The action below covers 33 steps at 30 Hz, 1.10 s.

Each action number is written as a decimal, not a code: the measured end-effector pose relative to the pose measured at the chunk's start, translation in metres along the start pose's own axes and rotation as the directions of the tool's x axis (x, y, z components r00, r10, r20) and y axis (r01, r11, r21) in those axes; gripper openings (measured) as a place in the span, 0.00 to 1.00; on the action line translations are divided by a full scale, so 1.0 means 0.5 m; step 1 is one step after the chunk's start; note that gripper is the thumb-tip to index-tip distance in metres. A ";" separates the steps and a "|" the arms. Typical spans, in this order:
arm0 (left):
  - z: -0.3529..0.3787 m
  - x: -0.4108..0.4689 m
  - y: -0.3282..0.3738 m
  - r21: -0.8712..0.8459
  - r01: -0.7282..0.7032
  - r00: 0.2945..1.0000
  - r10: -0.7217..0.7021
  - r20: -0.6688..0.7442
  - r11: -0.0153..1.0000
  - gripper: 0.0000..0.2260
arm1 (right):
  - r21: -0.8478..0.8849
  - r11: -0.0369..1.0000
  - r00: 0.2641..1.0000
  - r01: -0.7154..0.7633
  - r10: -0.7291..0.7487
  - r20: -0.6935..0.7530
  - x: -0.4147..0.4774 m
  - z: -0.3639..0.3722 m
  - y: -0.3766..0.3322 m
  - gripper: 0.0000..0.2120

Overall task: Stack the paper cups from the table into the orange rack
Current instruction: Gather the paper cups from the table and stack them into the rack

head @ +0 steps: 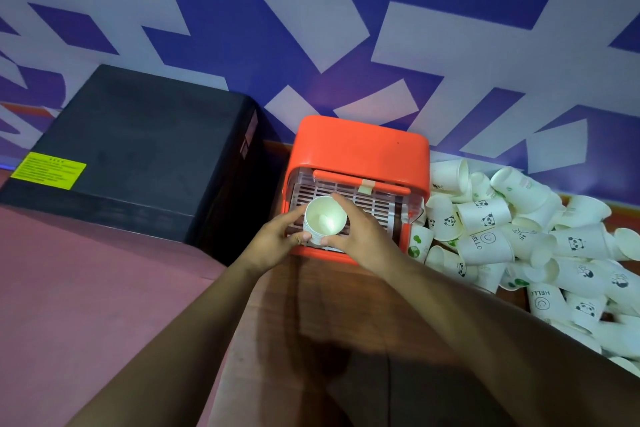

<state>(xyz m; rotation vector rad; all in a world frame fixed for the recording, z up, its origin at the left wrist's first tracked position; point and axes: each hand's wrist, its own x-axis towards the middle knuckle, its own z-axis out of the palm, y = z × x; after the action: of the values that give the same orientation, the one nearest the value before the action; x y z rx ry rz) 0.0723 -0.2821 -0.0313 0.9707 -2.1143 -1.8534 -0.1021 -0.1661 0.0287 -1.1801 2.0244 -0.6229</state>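
The heap of paper cups [519, 229] along the table's [311, 305] right edge overlaps and is cut off by the frame, so no exact count can be given; more than twenty are seen. One cup [323, 218] is gripped between the left hand [277, 236] and right hand [360, 236], over the slatted tray of the one orange rack [360, 146] at the table's far edge. Whether other cups are nested beneath it cannot be told. One black box [138, 149] is seen left of the rack.

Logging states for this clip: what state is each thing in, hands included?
Held cup, upright, mouth up, over the rack's slatted tray.
Left hand, grips the held cup.
Right hand, grips the held cup.
Orange rack, tray showing at the front.
Loose cups, heaped on their sides on the table, unstacked.
Black box, closed.
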 end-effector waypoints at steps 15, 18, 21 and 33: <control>0.044 0.057 0.009 -0.170 0.038 0.970 -0.077 -0.229 0.985 0.15 | 0.388 0.908 0.982 -0.159 0.186 -0.033 0.095 0.055 0.069 0.30; 0.055 0.082 0.025 -0.148 0.028 0.957 -0.069 -0.281 0.989 0.14 | 0.398 0.902 0.978 -0.168 0.204 -0.048 0.127 0.055 0.071 0.22; 0.057 0.101 0.028 -0.106 0.057 0.942 -0.089 -0.324 0.993 0.12 | 0.411 0.894 0.971 -0.178 0.228 -0.077 0.142 0.052 0.073 0.25; 0.064 0.055 0.044 -0.125 0.127 0.935 -0.161 -0.316 0.984 0.14 | 0.251 0.944 0.968 -0.213 0.240 -0.080 0.068 0.030 0.063 0.26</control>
<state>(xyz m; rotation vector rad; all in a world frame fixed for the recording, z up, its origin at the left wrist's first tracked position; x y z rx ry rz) 0.0261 -0.2709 -0.0255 1.3337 -1.7793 -1.7016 -0.1195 -0.1822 -0.0140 -0.7719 2.0685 -0.8051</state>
